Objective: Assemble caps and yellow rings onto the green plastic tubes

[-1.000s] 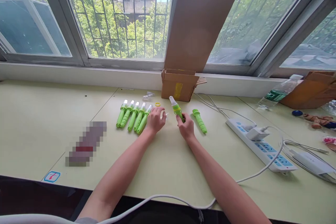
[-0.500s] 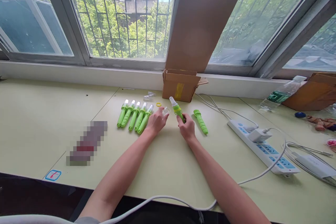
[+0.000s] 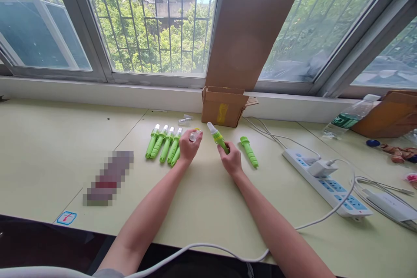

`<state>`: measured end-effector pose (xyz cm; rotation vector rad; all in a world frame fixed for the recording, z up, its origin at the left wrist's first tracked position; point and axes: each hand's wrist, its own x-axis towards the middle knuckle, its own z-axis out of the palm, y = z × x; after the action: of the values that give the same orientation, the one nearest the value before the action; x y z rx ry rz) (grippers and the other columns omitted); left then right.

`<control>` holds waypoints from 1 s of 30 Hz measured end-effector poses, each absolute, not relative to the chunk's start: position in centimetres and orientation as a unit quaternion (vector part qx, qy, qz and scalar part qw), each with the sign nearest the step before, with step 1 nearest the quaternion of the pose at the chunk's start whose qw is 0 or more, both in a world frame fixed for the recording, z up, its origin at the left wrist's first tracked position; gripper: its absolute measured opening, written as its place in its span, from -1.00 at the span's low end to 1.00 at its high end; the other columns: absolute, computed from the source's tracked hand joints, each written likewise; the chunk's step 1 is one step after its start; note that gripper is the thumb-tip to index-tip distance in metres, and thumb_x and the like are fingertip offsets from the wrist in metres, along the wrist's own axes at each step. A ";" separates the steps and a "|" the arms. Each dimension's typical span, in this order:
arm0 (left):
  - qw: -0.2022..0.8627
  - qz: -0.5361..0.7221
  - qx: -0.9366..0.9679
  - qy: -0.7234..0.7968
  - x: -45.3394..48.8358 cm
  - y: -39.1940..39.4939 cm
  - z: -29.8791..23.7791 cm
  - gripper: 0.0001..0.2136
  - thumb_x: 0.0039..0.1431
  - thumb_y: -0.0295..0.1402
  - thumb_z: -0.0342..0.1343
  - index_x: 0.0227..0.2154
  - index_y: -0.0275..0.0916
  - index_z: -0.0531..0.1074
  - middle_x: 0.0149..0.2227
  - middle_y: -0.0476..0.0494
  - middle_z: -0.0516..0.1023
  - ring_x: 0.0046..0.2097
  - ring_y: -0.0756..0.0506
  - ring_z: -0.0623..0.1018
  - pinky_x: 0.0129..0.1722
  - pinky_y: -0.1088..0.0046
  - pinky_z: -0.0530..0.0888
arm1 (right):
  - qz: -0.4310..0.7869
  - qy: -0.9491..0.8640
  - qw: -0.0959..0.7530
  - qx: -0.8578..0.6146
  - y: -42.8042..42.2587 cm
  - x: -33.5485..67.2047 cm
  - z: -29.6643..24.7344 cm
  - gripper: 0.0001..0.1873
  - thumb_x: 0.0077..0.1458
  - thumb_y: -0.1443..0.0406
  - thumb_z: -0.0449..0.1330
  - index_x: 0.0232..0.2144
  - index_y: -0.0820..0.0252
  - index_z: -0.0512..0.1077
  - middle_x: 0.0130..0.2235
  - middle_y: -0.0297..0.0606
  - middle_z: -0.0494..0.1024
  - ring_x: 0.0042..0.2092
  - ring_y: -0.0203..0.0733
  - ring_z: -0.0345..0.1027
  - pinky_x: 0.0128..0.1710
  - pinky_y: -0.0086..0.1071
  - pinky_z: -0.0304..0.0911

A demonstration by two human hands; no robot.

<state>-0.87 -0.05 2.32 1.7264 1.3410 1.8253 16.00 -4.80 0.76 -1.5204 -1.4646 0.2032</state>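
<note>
When you set 12 o'clock toward the window and centre the dial between your hands, the work reads as well advanced but unfinished. At 9 o'clock, four green tubes lie in a row with clear tips fitted; a fifth lies alongside, its tip end hidden by your left hand. At 3 o'clock, the loose tube lies without a clear tip. Judge the held tube as midway: it carries a whitish tip and a yellow-green collar. These last two appear to remain. Loose transparent parts lie at 11 o'clock, with a yellow ring nearer, partly behind your left fingers.

Your right forearm enters from 5 o'clock; your right hand grips the held tube's lower end, tip aimed toward 11 o'clock. Your left forearm enters from 7 o'clock; your left fingers pinch a clear piece, apart from the held tube.
</note>
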 end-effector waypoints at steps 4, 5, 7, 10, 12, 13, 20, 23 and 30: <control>0.227 0.675 0.502 0.490 -1.6 0.4 2.9 -0.64 0.05 0.01 0.11 -0.41 -0.24 0.44 -0.64 0.02 0.38 -0.60 0.02 0.36 -0.55 0.51 0.28 | 0.065 -0.616 0.470 -0.629 -4.9 15.9 0.8 -0.65 0.04 0.02 0.08 -0.31 0.17 0.40 -0.41 -0.22 0.52 -0.47 -0.18 0.29 -0.45 -0.36 0.15; 0.247 0.684 0.480 0.491 -1.8 0.6 3.0 -0.64 0.05 0.01 0.10 -0.41 -0.24 0.41 -0.66 0.05 0.35 -0.62 0.03 0.34 -0.58 0.51 0.26 | 0.061 -0.619 0.465 -0.630 -4.9 15.8 0.8 -0.66 0.03 0.03 0.09 -0.31 0.16 0.40 -0.41 -0.23 0.52 -0.47 -0.18 0.29 -0.45 -0.36 0.15; 0.281 0.701 0.438 0.487 -2.1 0.7 3.2 -0.64 0.06 0.01 0.09 -0.38 -0.23 0.36 -0.66 0.08 0.31 -0.64 0.04 0.31 -0.61 0.52 0.23 | 0.055 -0.624 0.457 -0.631 -4.9 15.8 0.8 -0.69 0.02 0.05 0.10 -0.32 0.15 0.40 -0.42 -0.25 0.52 -0.47 -0.18 0.29 -0.44 -0.36 0.15; 0.314 0.717 0.400 0.477 -2.3 0.8 3.6 -0.63 0.05 0.01 0.09 -0.33 -0.23 0.30 -0.63 0.09 0.31 -0.65 0.05 0.30 -0.64 0.52 0.23 | 0.050 -0.632 0.448 -0.631 -4.9 15.8 0.8 -0.71 0.02 0.08 0.10 -0.32 0.14 0.40 -0.41 -0.25 0.54 -0.46 -0.17 0.31 -0.43 -0.36 0.15; 0.331 0.719 0.389 0.471 -2.4 0.7 3.9 -0.61 0.03 0.02 0.11 -0.32 -0.23 0.29 -0.63 0.11 0.29 -0.67 0.06 0.27 -0.66 0.52 0.22 | 0.048 -0.635 0.444 -0.630 -4.8 15.8 0.7 -0.72 0.01 0.09 0.11 -0.32 0.14 0.41 -0.40 -0.25 0.54 -0.46 -0.18 0.32 -0.43 -0.36 0.15; 0.338 0.719 0.386 0.468 -2.4 0.6 4.0 -0.61 0.02 0.03 0.12 -0.33 -0.23 0.28 -0.64 0.12 0.27 -0.68 0.07 0.25 -0.67 0.53 0.21 | 0.047 -0.636 0.443 -0.630 -4.8 15.8 0.7 -0.73 0.01 0.09 0.11 -0.32 0.14 0.41 -0.40 -0.26 0.54 -0.46 -0.18 0.32 -0.43 -0.37 0.14; 0.347 0.724 0.385 0.455 -2.5 0.3 4.5 -0.57 -0.04 0.06 0.16 -0.44 -0.25 0.28 -0.66 0.15 0.19 -0.69 0.11 0.19 -0.71 0.57 0.14 | 0.031 -0.649 0.425 -0.630 -5.0 15.7 0.7 -0.79 0.00 0.14 0.13 -0.34 0.12 0.41 -0.43 -0.32 0.52 -0.48 -0.23 0.30 -0.45 -0.40 0.11; 0.349 0.723 0.397 0.445 -2.4 0.3 4.6 -0.59 0.00 0.05 0.14 -0.40 -0.25 0.28 -0.65 0.14 0.21 -0.69 0.10 0.21 -0.70 0.57 0.17 | 0.026 -0.655 0.423 -0.626 -5.0 15.6 0.7 -0.79 0.00 0.15 0.14 -0.33 0.12 0.41 -0.41 -0.32 0.53 -0.47 -0.23 0.31 -0.45 -0.40 0.12; 0.396 0.677 0.478 0.394 -1.8 0.3 4.6 -0.55 -0.04 -0.05 0.23 -0.23 -0.23 0.23 -0.56 0.10 0.37 -0.66 0.09 0.30 -0.70 0.58 0.27 | 0.007 -0.675 0.422 -0.605 -5.1 15.5 0.6 -0.80 0.01 0.17 0.15 -0.31 0.12 0.43 -0.35 -0.27 0.55 -0.42 -0.19 0.37 -0.43 -0.39 0.15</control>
<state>-1.78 0.27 4.60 1.2119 0.9986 1.7162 15.53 -5.06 0.61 -1.5147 -1.6900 0.0166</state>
